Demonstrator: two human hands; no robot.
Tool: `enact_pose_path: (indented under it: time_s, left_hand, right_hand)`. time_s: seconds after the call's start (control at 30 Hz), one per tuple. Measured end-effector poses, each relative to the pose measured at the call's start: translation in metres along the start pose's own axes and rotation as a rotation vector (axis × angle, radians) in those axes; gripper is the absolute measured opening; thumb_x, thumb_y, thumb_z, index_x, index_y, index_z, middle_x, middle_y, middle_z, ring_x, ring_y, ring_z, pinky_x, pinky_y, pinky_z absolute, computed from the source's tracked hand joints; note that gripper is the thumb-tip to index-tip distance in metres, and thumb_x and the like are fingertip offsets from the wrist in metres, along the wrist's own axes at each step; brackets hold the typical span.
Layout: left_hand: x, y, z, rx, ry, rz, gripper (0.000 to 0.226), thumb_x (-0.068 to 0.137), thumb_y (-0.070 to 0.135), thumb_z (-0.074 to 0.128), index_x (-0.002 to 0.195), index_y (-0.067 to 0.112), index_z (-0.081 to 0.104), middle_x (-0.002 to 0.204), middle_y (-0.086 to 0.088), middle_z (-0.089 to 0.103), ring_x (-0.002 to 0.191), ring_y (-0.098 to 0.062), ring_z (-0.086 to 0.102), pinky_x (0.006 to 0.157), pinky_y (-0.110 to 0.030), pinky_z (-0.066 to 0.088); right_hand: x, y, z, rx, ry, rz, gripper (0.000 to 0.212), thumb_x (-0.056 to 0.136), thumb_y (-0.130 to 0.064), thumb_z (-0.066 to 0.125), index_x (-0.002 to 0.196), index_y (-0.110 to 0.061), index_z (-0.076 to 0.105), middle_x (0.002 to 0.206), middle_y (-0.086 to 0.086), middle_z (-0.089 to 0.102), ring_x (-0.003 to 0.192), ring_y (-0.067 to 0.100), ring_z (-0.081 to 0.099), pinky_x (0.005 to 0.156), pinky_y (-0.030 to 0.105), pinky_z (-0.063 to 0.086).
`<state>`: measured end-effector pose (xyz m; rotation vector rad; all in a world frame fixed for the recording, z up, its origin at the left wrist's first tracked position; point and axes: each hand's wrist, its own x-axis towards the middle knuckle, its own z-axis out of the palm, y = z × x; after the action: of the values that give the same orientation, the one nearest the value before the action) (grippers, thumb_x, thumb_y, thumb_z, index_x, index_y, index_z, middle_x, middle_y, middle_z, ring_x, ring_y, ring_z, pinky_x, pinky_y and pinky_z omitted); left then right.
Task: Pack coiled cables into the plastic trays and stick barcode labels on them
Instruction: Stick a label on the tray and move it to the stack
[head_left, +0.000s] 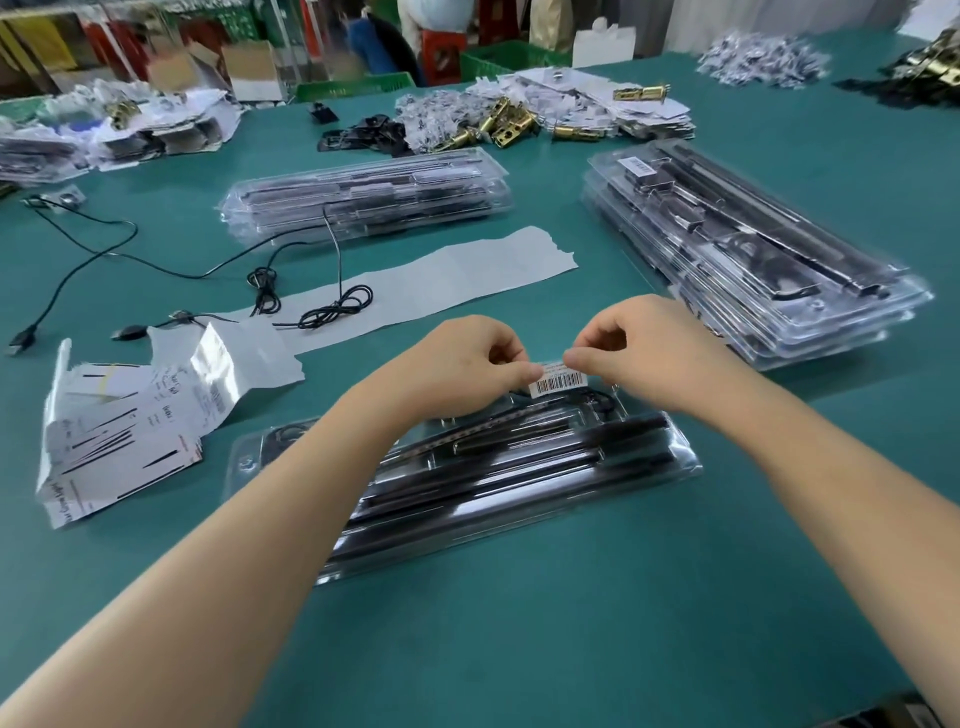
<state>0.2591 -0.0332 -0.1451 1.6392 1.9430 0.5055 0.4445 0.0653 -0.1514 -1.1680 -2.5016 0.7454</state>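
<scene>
A white barcode label is held between both hands just above the far edge of a clear plastic tray filled with black parts and a coiled cable. My left hand pinches the label's left end. The label's right end is pinched by my right hand. Loose black cables lie on the green table to the left, partly over a long strip of label backing paper.
A stack of packed trays stands at the right, its top one bearing a barcode label, and another stack sits behind the paper strip. Torn foil packaging lies at the left. Piles of paper and brass parts cover the far table.
</scene>
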Motion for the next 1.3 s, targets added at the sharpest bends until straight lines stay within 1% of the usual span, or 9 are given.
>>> enact_pose_path:
  time_s: [0.1, 0.2, 0.37, 0.67, 0.83, 0.93, 1.03, 1.17, 1.3]
  left_hand:
    - [0.004, -0.001, -0.001, 0.033, -0.027, -0.012, 0.023, 0.099, 0.044, 0.064, 0.082, 0.028, 0.065, 0.074, 0.012, 0.061, 0.064, -0.002, 0.051, 0.059, -0.022, 0.038]
    - [0.008, -0.003, 0.0, 0.055, -0.046, -0.018, 0.025, 0.099, 0.046, 0.064, 0.08, 0.03, 0.065, 0.072, 0.013, 0.06, 0.063, 0.0, 0.051, 0.058, -0.022, 0.037]
    - [0.011, -0.007, 0.002, 0.061, -0.051, -0.019, 0.027, 0.098, 0.047, 0.064, 0.077, 0.031, 0.066, 0.071, 0.013, 0.061, 0.055, 0.004, 0.052, 0.051, -0.016, 0.036]
    - [0.011, -0.006, 0.009, 0.1, 0.031, -0.013, 0.025, 0.095, 0.044, 0.068, 0.078, 0.025, 0.067, 0.069, 0.013, 0.062, 0.064, 0.001, 0.053, 0.059, -0.023, 0.037]
    - [0.011, -0.004, 0.014, 0.143, 0.081, -0.04, 0.023, 0.093, 0.044, 0.07, 0.081, 0.025, 0.066, 0.074, 0.014, 0.064, 0.074, -0.005, 0.058, 0.072, -0.032, 0.048]
    - [0.011, -0.005, 0.016, 0.136, 0.117, -0.073, 0.024, 0.089, 0.047, 0.072, 0.082, 0.028, 0.06, 0.081, 0.015, 0.06, 0.079, -0.007, 0.057, 0.072, -0.033, 0.046]
    - [0.01, -0.011, 0.018, 0.075, 0.183, -0.039, 0.037, 0.084, 0.047, 0.077, 0.1, 0.025, 0.053, 0.098, 0.009, 0.053, 0.087, -0.01, 0.052, 0.076, -0.032, 0.04]
    - [0.009, -0.017, 0.027, 0.058, 0.15, -0.005, 0.056, 0.084, 0.062, 0.069, 0.124, 0.024, 0.057, 0.116, 0.005, 0.053, 0.115, -0.018, 0.051, 0.1, -0.036, 0.044]
    - [0.01, -0.019, 0.028, 0.027, 0.14, -0.026, 0.038, 0.085, 0.064, 0.067, 0.108, 0.033, 0.064, 0.106, 0.005, 0.055, 0.108, -0.017, 0.053, 0.095, -0.037, 0.046]
  right_hand:
    - [0.002, 0.002, 0.0, -0.01, -0.027, -0.004, 0.021, 0.088, -0.038, 0.076, 0.069, -0.033, 0.071, 0.06, -0.03, 0.065, 0.061, -0.013, 0.059, 0.049, 0.007, 0.036]
    - [0.003, 0.002, 0.001, -0.02, -0.034, -0.01, 0.022, 0.088, -0.037, 0.076, 0.068, -0.033, 0.07, 0.059, -0.018, 0.068, 0.059, -0.009, 0.06, 0.054, 0.016, 0.039]
    - [0.005, 0.002, 0.005, -0.069, -0.023, -0.024, 0.024, 0.088, -0.035, 0.077, 0.066, -0.032, 0.069, 0.06, -0.013, 0.068, 0.062, -0.001, 0.063, 0.05, 0.01, 0.039]
    - [0.004, 0.006, 0.016, -0.105, 0.028, -0.014, 0.028, 0.089, -0.035, 0.077, 0.066, -0.033, 0.062, 0.069, -0.014, 0.066, 0.068, -0.001, 0.059, 0.06, 0.02, 0.044]
    - [0.0, 0.005, 0.02, -0.093, 0.052, -0.025, 0.026, 0.09, -0.033, 0.077, 0.07, -0.032, 0.06, 0.071, -0.014, 0.063, 0.069, 0.0, 0.057, 0.069, 0.03, 0.047]
    - [-0.003, 0.006, 0.023, -0.082, 0.063, -0.017, 0.02, 0.09, -0.031, 0.076, 0.078, -0.029, 0.06, 0.074, -0.013, 0.061, 0.074, 0.006, 0.059, 0.07, 0.034, 0.047]
    - [-0.006, 0.009, 0.027, -0.003, 0.117, 0.028, 0.036, 0.088, -0.035, 0.078, 0.103, -0.023, 0.047, 0.081, -0.008, 0.058, 0.077, 0.011, 0.057, 0.067, 0.035, 0.041]
    - [-0.011, 0.007, 0.039, -0.064, 0.182, 0.066, 0.044, 0.087, -0.054, 0.072, 0.109, -0.028, 0.045, 0.088, -0.014, 0.046, 0.076, 0.013, 0.052, 0.065, 0.035, 0.035]
    - [-0.008, 0.007, 0.044, 0.001, 0.224, 0.117, 0.031, 0.091, -0.048, 0.07, 0.106, -0.029, 0.05, 0.085, -0.011, 0.048, 0.075, 0.012, 0.05, 0.059, 0.032, 0.032]
